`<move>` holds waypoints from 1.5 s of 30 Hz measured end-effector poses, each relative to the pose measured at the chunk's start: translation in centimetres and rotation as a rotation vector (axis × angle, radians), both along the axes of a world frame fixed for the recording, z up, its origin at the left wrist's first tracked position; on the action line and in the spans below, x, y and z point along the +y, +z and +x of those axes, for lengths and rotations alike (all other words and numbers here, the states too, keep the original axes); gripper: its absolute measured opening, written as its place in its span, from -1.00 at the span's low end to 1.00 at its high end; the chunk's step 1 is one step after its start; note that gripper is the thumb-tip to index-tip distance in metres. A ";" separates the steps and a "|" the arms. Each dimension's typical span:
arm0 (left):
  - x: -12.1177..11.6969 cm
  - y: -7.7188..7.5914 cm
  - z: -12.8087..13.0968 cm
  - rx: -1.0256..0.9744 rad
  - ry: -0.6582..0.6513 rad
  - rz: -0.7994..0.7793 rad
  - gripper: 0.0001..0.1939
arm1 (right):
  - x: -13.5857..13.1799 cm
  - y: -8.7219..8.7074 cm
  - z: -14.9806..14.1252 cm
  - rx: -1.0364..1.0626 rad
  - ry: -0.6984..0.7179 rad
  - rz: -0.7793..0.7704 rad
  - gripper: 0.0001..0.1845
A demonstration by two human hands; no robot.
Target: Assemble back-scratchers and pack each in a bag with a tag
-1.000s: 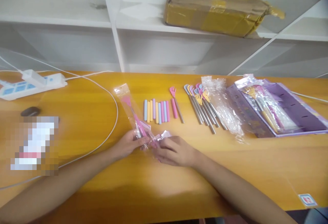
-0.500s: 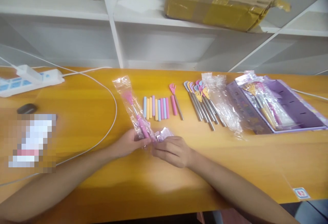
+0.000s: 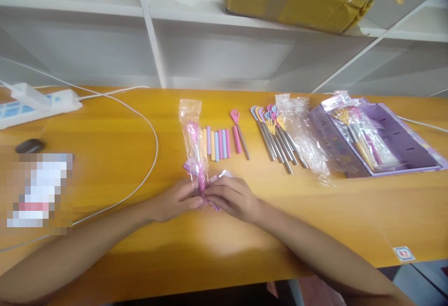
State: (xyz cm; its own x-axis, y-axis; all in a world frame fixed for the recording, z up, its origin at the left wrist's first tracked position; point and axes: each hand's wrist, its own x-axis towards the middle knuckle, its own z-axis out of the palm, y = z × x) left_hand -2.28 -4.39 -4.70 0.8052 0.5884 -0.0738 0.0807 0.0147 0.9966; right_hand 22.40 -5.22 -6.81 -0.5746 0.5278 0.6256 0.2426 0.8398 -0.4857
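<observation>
A pink back scratcher (image 3: 201, 175) lies inside a clear plastic bag (image 3: 190, 109), its claw end pointing away from me. My left hand (image 3: 173, 199) is closed on the bag's lower left side, thumb against the handle. At the lower right side, my right hand (image 3: 233, 198) has its fingers pinched together on the bag's near end. Small purple printed pieces show beside the handle and around my right fingers; what they are is unclear. Just beyond, several pastel handle sleeves (image 3: 217, 145) lie in a row, partly behind the bag.
Right of the row lie a pink-clawed metal scratcher (image 3: 242, 138) and a pink sleeve (image 3: 237, 139). Several metal scratchers (image 3: 276, 142), clear bags (image 3: 308, 138) and a purple box (image 3: 413, 133) holding bagged scratchers follow. Power strip (image 3: 42, 107) and cable are left; a taped carton (image 3: 301, 0) sits on the shelf.
The bagged back scratcher has swung more upright and shifted right, now overlapping the left end of the sleeve row. My right hand has moved slightly left, closer to my left hand.
</observation>
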 end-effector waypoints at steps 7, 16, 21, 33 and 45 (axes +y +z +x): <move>-0.6 -0.6 0.7 0.185 0.119 0.132 -0.72 | -0.5 -0.1 -0.8 -0.008 -0.039 -0.025 -0.76; -0.1 0.0 0.9 0.083 0.040 -0.037 -0.72 | -0.5 -0.8 -0.8 0.047 -0.150 -0.161 -0.73; -0.4 -0.6 0.7 0.037 0.049 -0.086 -0.58 | -0.3 -0.7 -0.4 0.101 -0.226 -0.281 -0.52; -1.3 -1.5 0.0 0.131 0.015 0.223 -0.39 | -1.3 1.0 -1.4 0.015 0.071 -0.390 -0.74; -2.4 -1.2 0.0 -0.002 0.014 0.088 -0.37 | -2.0 2.6 -1.2 0.113 0.295 -0.660 -0.51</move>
State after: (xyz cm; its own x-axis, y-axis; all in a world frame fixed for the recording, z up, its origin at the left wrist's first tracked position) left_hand -2.28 -6.78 -5.87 0.7971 0.6036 -0.0195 0.0788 -0.0720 0.9943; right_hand 21.25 -7.19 -4.20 -0.7017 0.6490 0.2941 -0.0296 0.3858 -0.9221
